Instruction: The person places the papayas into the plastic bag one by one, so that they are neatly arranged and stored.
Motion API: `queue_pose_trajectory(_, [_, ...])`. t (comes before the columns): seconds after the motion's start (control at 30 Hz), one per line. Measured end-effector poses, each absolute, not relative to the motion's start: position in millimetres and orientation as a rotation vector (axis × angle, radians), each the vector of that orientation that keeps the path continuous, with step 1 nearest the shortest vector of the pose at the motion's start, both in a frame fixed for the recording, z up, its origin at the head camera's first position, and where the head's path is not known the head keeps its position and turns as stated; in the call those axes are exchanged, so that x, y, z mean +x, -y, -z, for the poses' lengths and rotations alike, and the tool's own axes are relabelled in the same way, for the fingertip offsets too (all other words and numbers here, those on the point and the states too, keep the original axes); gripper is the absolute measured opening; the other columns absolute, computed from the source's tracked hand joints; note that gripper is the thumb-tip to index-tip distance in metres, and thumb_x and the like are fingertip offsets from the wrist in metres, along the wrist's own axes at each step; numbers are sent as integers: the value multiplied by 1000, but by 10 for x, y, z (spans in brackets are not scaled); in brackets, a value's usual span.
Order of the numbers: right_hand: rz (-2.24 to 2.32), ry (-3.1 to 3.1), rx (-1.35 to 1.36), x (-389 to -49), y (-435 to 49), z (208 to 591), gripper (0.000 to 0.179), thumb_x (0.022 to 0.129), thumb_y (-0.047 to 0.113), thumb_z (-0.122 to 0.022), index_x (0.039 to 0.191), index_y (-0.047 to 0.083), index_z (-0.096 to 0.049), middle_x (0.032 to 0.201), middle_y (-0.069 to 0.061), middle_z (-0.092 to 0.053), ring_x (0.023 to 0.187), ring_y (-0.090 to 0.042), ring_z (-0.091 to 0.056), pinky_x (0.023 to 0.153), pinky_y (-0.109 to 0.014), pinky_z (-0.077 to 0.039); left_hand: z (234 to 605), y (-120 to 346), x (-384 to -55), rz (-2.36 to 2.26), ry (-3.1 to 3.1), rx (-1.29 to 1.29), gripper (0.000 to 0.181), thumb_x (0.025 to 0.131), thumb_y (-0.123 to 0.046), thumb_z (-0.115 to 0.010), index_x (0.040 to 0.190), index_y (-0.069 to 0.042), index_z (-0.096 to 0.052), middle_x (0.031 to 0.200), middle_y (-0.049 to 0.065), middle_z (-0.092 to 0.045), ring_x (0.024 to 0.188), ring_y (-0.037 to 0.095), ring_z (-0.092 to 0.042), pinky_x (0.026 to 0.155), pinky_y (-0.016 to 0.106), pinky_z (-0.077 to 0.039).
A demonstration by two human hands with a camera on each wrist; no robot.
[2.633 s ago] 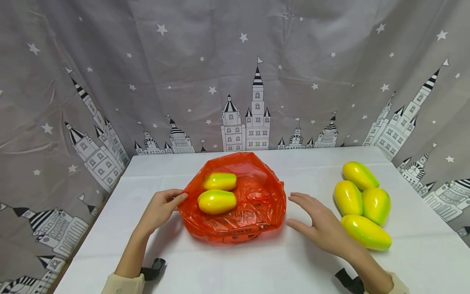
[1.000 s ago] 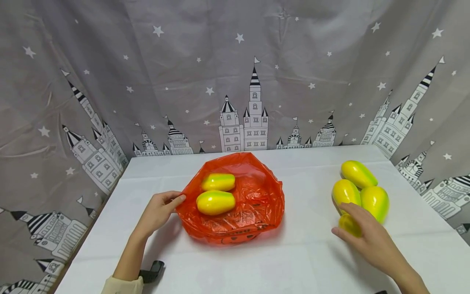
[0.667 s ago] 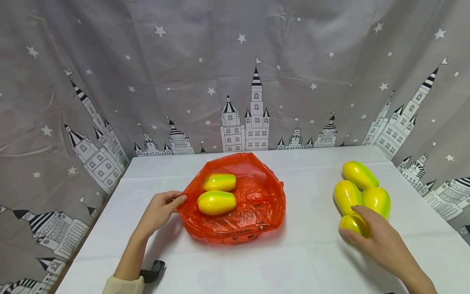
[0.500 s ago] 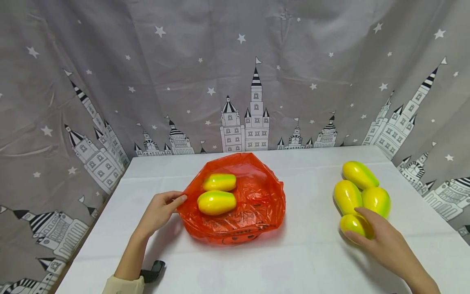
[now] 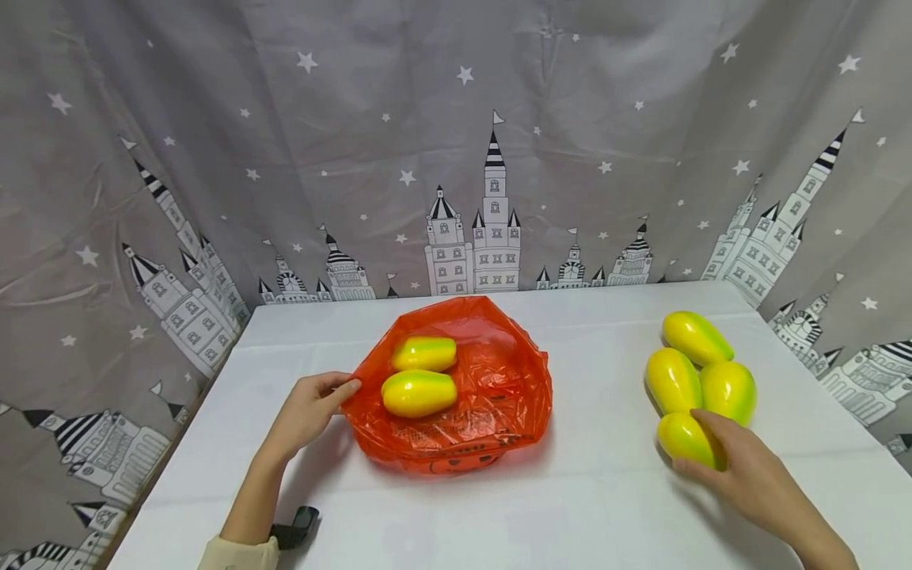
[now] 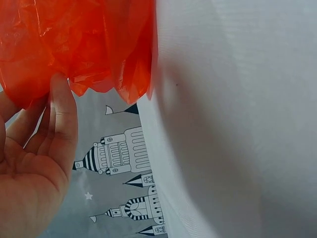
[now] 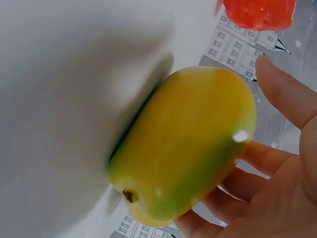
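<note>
My left hand [image 5: 309,408] pinches the left edge of a red plastic bag [image 5: 499,380] between thumb and fingers. The bag lies with its mouth gaping, and two yellow-green mangoes [image 5: 420,393] rest inside it. At the right, my right hand [image 5: 755,467] spans the nearest mango [image 5: 680,439] of a loose group. In the right wrist view, its thumb [image 7: 285,94] stands spread beside the mango's upper end. The other fingers [image 7: 242,184] pass behind the fruit, their tips hidden. The right end of this mango is covered by the hand in the head view.
Three more mangoes, among them an upper one [image 5: 697,338], lie close together beyond my right hand. A white cloth [image 5: 598,491] covers the table. A grey curtain [image 5: 342,103] with printed castles hangs behind it.
My right hand has moved right from beside the bag to the nearest mango, then shifted slightly further right along it. My left hand keeps its hold on the bag.
</note>
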State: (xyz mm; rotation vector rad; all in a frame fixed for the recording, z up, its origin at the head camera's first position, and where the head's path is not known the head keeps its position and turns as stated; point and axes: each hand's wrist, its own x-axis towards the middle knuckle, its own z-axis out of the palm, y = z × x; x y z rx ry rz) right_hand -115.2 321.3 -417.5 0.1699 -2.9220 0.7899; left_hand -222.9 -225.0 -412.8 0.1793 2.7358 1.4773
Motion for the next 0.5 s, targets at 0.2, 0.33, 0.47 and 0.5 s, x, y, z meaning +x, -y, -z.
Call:
queue_pose_trajectory(0.2, [-778,2935,196,-1150,-3204,4224,78,81,31,-82,136,-11,-45,127,-33,-53,110,-48,-52,86,-64,-41,4139,2269,-2220,-1480,-2729,181,39,101,-26,-58,120,7,-65,108,17,-69,89,25,-67,80,32,-57])
queue_pose_trajectory(0.33, [-776,2934,190,-1152,-3200,4219,78,81,30,-82,136,-10,-45,126,-32,-54,109,-46,-53,86,-63,-42,4137,2262,-2223,-1488,-2727,190,38,101,-25,-58,120,7,-65,107,17,-69,89,25,-67,79,32,-58])
queue_pose_trajectory(0.47, [-782,2925,184,-1159,-3216,4229,75,83,31,-80,137,-8,-45,126,-30,-55,107,-45,-54,84,-61,-43,4131,2254,-2221,-1490,-2729,195,38,101,-25,-58,120,7,-65,107,17,-69,89,25,-67,79,32,-58])
queue_pose_trajectory(0.5, [-780,2923,184,-1163,-3222,4233,74,84,31,-79,137,-8,-45,126,-30,-55,107,-45,-54,84,-61,-43,4131,2252,-2222,-1493,-2729,194,38,101,-25,-58,120,7,-65,107,18,-69,89,25,-67,79,32,-58])
